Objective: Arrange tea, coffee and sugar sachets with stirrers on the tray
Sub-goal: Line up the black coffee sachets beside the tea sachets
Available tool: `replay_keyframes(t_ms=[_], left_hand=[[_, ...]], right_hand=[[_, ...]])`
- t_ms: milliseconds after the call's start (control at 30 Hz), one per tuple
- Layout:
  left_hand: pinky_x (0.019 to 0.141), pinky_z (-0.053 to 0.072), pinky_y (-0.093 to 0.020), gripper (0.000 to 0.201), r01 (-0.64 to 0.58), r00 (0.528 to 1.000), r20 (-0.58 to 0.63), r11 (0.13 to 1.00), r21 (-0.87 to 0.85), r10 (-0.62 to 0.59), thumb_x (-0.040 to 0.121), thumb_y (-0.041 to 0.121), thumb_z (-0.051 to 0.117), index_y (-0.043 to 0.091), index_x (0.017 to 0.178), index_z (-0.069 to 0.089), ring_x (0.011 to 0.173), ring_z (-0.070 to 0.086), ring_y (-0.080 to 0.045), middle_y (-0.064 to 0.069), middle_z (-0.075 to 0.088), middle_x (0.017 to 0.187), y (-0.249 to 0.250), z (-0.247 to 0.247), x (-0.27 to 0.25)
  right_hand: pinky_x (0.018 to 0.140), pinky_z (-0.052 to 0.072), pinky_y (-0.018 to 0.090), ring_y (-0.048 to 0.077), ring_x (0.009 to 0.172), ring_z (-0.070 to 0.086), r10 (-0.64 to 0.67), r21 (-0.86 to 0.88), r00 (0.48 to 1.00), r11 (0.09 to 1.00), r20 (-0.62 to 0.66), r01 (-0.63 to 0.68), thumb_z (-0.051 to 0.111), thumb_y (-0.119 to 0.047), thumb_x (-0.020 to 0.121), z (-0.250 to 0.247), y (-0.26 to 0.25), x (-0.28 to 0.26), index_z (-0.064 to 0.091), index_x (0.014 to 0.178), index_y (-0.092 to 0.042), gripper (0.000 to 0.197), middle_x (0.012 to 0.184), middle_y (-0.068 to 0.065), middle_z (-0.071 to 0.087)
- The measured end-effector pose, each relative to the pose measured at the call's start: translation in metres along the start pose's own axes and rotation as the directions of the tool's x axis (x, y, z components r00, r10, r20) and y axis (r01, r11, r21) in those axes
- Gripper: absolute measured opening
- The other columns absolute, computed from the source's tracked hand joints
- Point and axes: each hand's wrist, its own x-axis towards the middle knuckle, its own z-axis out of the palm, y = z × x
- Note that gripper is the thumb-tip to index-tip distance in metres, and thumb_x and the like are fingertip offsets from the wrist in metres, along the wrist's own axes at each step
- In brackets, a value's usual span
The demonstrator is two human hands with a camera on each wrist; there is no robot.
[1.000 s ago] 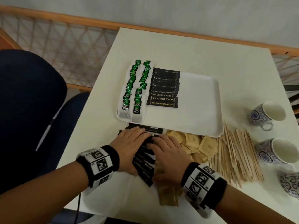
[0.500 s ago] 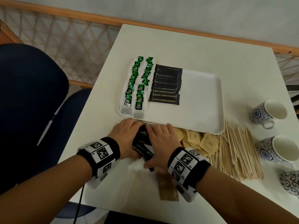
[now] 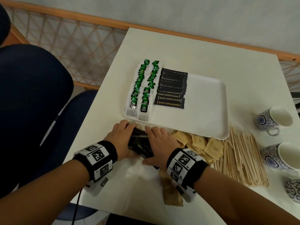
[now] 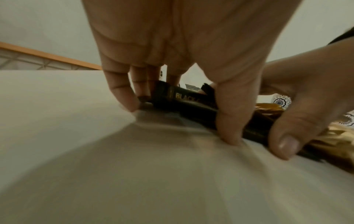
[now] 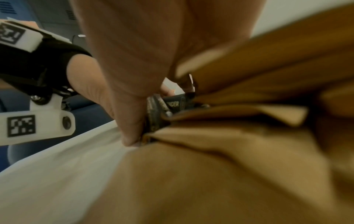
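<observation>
- On the tray (image 3: pixel 211 101), I see two tea-bag rows (image 3: pixel 144 88) at its left edge and a coffee row (image 3: pixel 171 93) just right of them; the rest is bare.
- My left hand (image 3: pixel 121 140) and right hand (image 3: pixel 158 143) squeeze a loose coffee sachet bundle (image 3: pixel 140 146) between them, just before the tray's near rim.
- Sugar sachets (image 3: pixel 199 145) and stirrers (image 3: pixel 240 158) wait off the tray, by its near right corner.
- Legible: "BLACK COFFEE POWDER", "GREEN TEA".
</observation>
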Motion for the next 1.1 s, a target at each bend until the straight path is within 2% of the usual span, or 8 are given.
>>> replay_keyframes(t_ms=[167, 367, 533, 700, 767, 900, 1000, 1100], left_hand=[[0.097, 0.042, -0.034, 0.059, 0.000, 1.000, 0.020, 0.995, -0.102, 0.002, 0.069, 0.029, 0.075, 0.023, 0.122, 0.051, 0.107, 0.047, -0.021, 0.000, 0.037, 0.118, 0.001, -0.004, 0.006], [0.090, 0.046, -0.035, 0.039, 0.008, 0.999, 0.039, 1.000, -0.012, -0.007, 0.077, 0.032, 0.067, 0.027, 0.115, 0.057, 0.103, 0.048, -0.016, 0.005, 0.041, 0.105, -0.004, -0.011, 0.009], [0.090, 0.044, -0.030, 0.038, 0.002, 1.000, 0.003, 0.998, -0.061, -0.002, 0.071, 0.034, 0.073, 0.029, 0.107, 0.061, 0.102, 0.049, -0.016, 0.008, 0.045, 0.099, -0.011, -0.023, 0.009], [0.088, 0.043, -0.027, 0.071, 0.116, 0.990, -0.044, 0.945, -0.305, -0.136, 0.064, 0.040, 0.082, 0.030, 0.125, 0.048, 0.100, 0.049, -0.011, 0.007, 0.048, 0.112, -0.026, -0.042, 0.008], [0.087, 0.044, -0.029, 0.085, 0.146, 0.981, -0.050, 0.889, -0.435, -0.186, 0.060, 0.047, 0.084, 0.028, 0.132, 0.042, 0.104, 0.050, -0.013, 0.005, 0.048, 0.117, -0.030, -0.050, 0.009], [0.082, 0.043, -0.025, 0.103, 0.143, 0.981, -0.020, 0.788, -0.599, -0.192, 0.047, 0.068, 0.072, 0.027, 0.135, 0.039, 0.109, 0.051, -0.013, 0.006, 0.050, 0.119, -0.022, -0.064, 0.011], [0.082, 0.042, -0.020, 0.092, 0.034, 0.999, 0.023, 0.815, -0.579, -0.025, 0.050, 0.074, 0.073, 0.027, 0.126, 0.048, 0.106, 0.053, -0.008, 0.010, 0.054, 0.115, 0.005, -0.071, 0.021], [0.089, 0.048, -0.020, 0.057, -0.071, 0.988, 0.036, 0.642, -0.763, 0.153, 0.053, 0.062, 0.072, 0.038, 0.104, 0.062, 0.102, 0.061, -0.002, 0.012, 0.066, 0.110, 0.034, -0.072, 0.037]], right_hand=[[0.080, 0.048, 0.034, 0.022, 0.103, 0.048, -0.016, 0.057, 1.000, 0.998, 0.002, 0.016, 0.060, -0.043, 0.079, -0.005, -0.004, 0.008, 0.039, 0.128, -0.018, 0.059, 0.117, 0.003, 0.045], [0.067, 0.040, 0.029, 0.022, 0.093, 0.053, 0.023, -0.014, 0.999, 1.000, 0.031, -0.022, 0.058, -0.030, 0.082, -0.014, -0.013, 0.017, 0.045, 0.113, -0.014, 0.037, 0.106, 0.005, 0.052], [0.061, 0.037, 0.031, 0.021, 0.078, 0.053, 0.058, -0.062, 0.994, 0.997, 0.089, -0.053, 0.053, -0.028, 0.085, -0.022, -0.016, 0.025, 0.049, 0.106, -0.015, 0.025, 0.094, 0.002, 0.055], [0.065, 0.053, 0.028, 0.016, 0.073, 0.060, 0.119, 0.118, 0.980, 0.983, 0.158, -0.138, 0.056, -0.030, 0.079, -0.033, -0.008, 0.029, 0.055, 0.092, -0.023, 0.014, 0.080, -0.004, 0.060], [0.066, 0.055, 0.027, 0.013, 0.072, 0.061, 0.180, 0.303, 0.966, 0.925, 0.186, -0.231, 0.061, -0.030, 0.078, -0.037, -0.001, 0.029, 0.056, 0.088, -0.027, 0.012, 0.078, -0.005, 0.062], [0.064, 0.055, 0.028, 0.014, 0.068, 0.062, 0.272, 0.759, 0.951, 0.584, 0.150, -0.287, 0.065, -0.020, 0.076, -0.043, 0.018, 0.029, 0.059, 0.083, -0.019, 0.009, 0.075, -0.001, 0.064], [0.060, 0.050, 0.033, 0.015, 0.058, 0.056, 0.267, 0.871, 0.963, 0.461, 0.047, -0.170, 0.064, -0.014, 0.075, -0.053, 0.026, 0.029, 0.061, 0.075, -0.012, 0.003, 0.064, 0.001, 0.060], [0.062, 0.050, 0.031, 0.013, 0.062, 0.056, 0.102, 0.891, 0.994, 0.453, -0.044, -0.007, 0.062, -0.007, 0.077, -0.070, 0.024, 0.030, 0.060, 0.077, -0.007, 0.002, 0.066, 0.002, 0.059]])
